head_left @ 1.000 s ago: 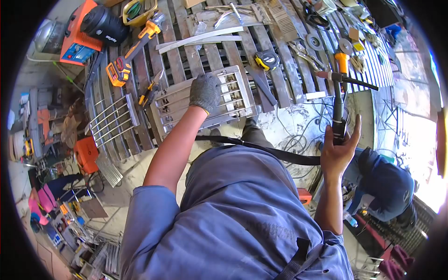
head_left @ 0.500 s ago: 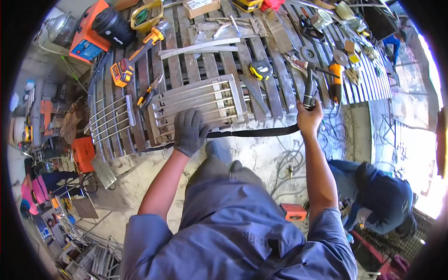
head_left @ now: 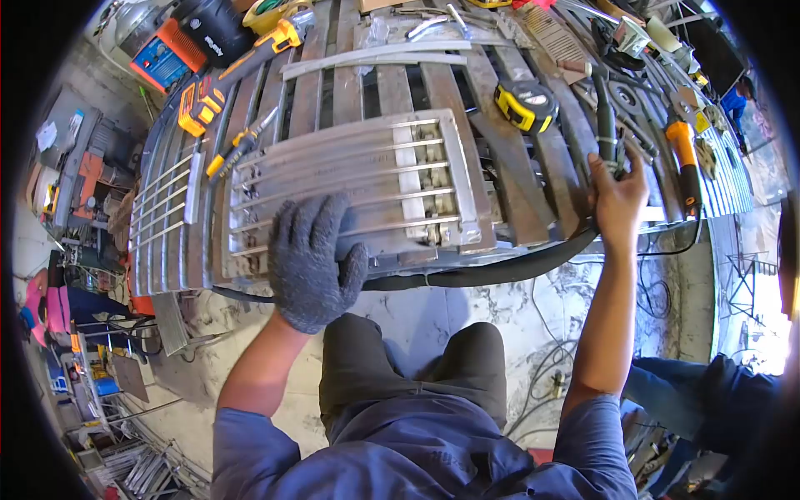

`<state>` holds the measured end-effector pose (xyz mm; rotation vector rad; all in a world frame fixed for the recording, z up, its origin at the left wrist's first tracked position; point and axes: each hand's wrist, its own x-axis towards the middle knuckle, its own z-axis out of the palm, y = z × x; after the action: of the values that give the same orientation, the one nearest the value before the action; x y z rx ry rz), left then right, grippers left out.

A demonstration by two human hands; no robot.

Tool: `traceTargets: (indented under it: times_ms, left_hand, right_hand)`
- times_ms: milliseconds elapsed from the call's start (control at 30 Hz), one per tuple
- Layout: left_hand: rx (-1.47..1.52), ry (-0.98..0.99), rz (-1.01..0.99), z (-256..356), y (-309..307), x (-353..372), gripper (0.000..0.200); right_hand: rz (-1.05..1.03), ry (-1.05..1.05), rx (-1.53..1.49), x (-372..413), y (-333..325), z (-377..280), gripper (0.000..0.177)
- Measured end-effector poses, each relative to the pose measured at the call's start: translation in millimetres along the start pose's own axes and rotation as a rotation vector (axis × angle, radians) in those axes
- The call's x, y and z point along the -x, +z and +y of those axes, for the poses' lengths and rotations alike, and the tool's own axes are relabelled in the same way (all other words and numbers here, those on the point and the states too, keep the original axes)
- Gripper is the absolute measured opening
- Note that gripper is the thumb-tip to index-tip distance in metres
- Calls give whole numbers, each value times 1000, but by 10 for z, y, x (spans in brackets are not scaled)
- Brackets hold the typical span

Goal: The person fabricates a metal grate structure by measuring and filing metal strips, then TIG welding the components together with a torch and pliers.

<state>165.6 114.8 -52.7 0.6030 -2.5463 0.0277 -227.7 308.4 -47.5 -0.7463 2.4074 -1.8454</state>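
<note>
My left hand [head_left: 312, 258], in a dark grey knit glove, lies over the front edge of a metal grille [head_left: 358, 179]; its fingers are stretched out and the thumb is apart. The grille is a rectangular frame with several thin bars, lying on the slatted metal bench. At the bench's right front, my bare right hand [head_left: 619, 196] is closed around the lower handle of a welding torch [head_left: 606, 117], whose head points up and away. A thick black sheathed cable [head_left: 508, 268] runs from there along the bench edge, passing behind my left hand.
A yellow-black tape measure [head_left: 527, 106] lies behind the grille. Pliers [head_left: 242, 146] and a cordless yellow power tool [head_left: 200, 104] are on the left, near a smaller barred grille [head_left: 171, 196]. An orange-black grinder [head_left: 685, 158] lies right. A crouching person [head_left: 708, 400] is at lower right.
My view has come lower and closer to the bench, and my bent knees now show. The fingers of my left hand have straightened over the grille. The torch stays in my right hand.
</note>
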Motion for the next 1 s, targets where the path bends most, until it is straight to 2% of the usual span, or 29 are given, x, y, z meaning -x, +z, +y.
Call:
traceTargets:
  times_ms: [100, 167, 200, 333, 433, 467, 567, 600, 633, 700, 733, 833, 967, 1000]
  left_hand:
    - [-14, 81, 119, 34, 13, 21, 54]
    - [-63, 140, 191, -14, 113, 95, 54]
    - [-58, 187, 242, -33, 148, 114, 48]
    - [-91, 216, 303, -71, 230, 191, 44]
    - [-31, 144, 307, -68, 270, 259, 44]
    - [1, 120, 286, -151, 294, 259, 55]
    - [-45, 125, 186, -142, 189, 265, 70]
    - [-100, 94, 111, -114, 107, 242, 85]
    - [-138, 93, 76, -131, 95, 212, 86]
    - [-219, 92, 6, -148, 41, 169, 89]
    - [-198, 8, -56, -25, 17, 117, 99]
    - [-272, 87, 17, -99, 33, 41, 102]
    - [-216, 115, -86, -4, -85, 58, 101]
    - [-209, 127, -71, -12, -94, 66, 98]
  right_hand:
    - [12, -121, 23, -6, -2, 140, 76]
    - [28, -225, 25, 46, -23, 160, 75]
    - [41, -264, 28, 73, -43, 176, 75]
    - [96, -402, 95, 81, -70, 340, 81]
    - [102, -438, 157, 23, -75, 345, 87]
    - [103, -445, 168, 5, -80, 344, 87]
    - [72, -501, 203, -85, -113, 379, 83]
    - [20, -486, 141, -114, -113, 408, 76]
    - [-28, -472, 76, -139, -118, 420, 69]
    - [-43, -464, 42, -150, -121, 424, 73]
    - [-49, -462, 23, -144, -117, 406, 74]
    - [52, -484, 160, -78, -105, 363, 71]
    - [25, -469, 28, -92, -82, 388, 70]
    - [48, -479, 53, -72, -82, 372, 63]
